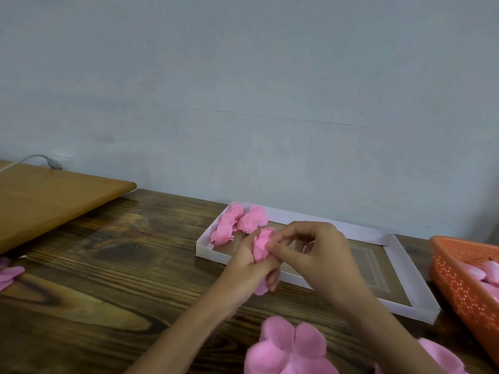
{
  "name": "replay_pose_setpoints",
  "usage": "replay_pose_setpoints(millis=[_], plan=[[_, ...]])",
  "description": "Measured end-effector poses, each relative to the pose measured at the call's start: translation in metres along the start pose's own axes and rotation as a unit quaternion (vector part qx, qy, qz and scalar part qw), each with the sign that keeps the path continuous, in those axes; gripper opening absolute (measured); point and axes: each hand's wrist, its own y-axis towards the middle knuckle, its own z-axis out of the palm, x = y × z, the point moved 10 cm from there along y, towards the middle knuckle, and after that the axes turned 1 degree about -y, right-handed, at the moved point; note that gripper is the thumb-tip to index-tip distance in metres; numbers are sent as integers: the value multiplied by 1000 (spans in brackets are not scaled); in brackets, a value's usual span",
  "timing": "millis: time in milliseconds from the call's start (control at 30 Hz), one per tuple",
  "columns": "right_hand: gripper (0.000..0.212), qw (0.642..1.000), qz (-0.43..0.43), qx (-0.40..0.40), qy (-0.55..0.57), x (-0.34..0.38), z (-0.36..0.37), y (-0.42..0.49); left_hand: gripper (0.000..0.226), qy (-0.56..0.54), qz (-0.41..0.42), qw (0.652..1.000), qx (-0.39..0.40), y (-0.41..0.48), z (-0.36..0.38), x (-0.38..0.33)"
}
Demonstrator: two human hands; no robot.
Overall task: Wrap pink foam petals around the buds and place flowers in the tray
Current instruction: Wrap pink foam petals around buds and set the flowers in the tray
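Most of the frame is pale wall [243,76]. Below it, a dark wooden table [108,279] fills the lower half. A lighter board [54,195] lies at the left, well apart from the work, probably just pushed aside.

A shallow white tray [359,230] sits right of centre against the wall, close enough that a finished flower needs only a short reach. An orange basket [459,282] at the right edge holds pink pieces [486,271], most likely the stock of buds or petals, kept beside the right hand. Loose pink foam petals [291,346] lie flat at the bottom of the frame, directly under the forearms and ready to be picked up. More of them show at the bottom right [437,357] and at the left edge [9,275].

About three finished flowers [243,220] lie bunched in the tray's upper left corner, which leaves most of its floor free for the rest, so the task looks to be at an early stage.

The hands are together at centre, over the tray's near rim. The left hand [243,271] curls round the base of a half-wrapped flower [262,247] and holds it upright so the layers cannot spring open. The right hand [318,255] pinches the outer petal against the bud with thumb and fingertips, apparently to tighten the wrap.
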Motion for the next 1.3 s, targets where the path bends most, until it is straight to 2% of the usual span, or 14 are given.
replay_pose_setpoints(millis=[133,200,300,367,500,667,833,933,1067,1300], plan=[[9,1000,8,-21,7,1,-1,-1,23,14,20,999,-40,-1,-5,-3],[19,1000,-3,-11,15,6,2,-3,15,24,25,998,-60,-2,-10,-1],[30,999,-24,-30,-18,13,2,-6,32,24,31,996,-77,-2,-12,2],[27,998,-34,-40,-47,15,4,-8,47,32,25,995,-87,-2,-11,4],[16,997,-36,-41,-44,11,6,-7,35,34,66,993,-95,-3,-12,-1],[13,998,-10,7,60,3,12,-4,42,85,88,987,-106,-4,-13,-7],[30,996,11,9,87,-5,9,-1,60,163,84,979,-94,-3,-12,0],[44,993,37,31,108,-12,13,0,62,191,91,974,-86,-4,-11,-3],[38,994,38,63,81,-14,13,2,63,222,82,969,-73,-4,-6,-6],[31,987,67,74,125,-20,-3,7,93,104,26,994,-23,0,-9,7]])
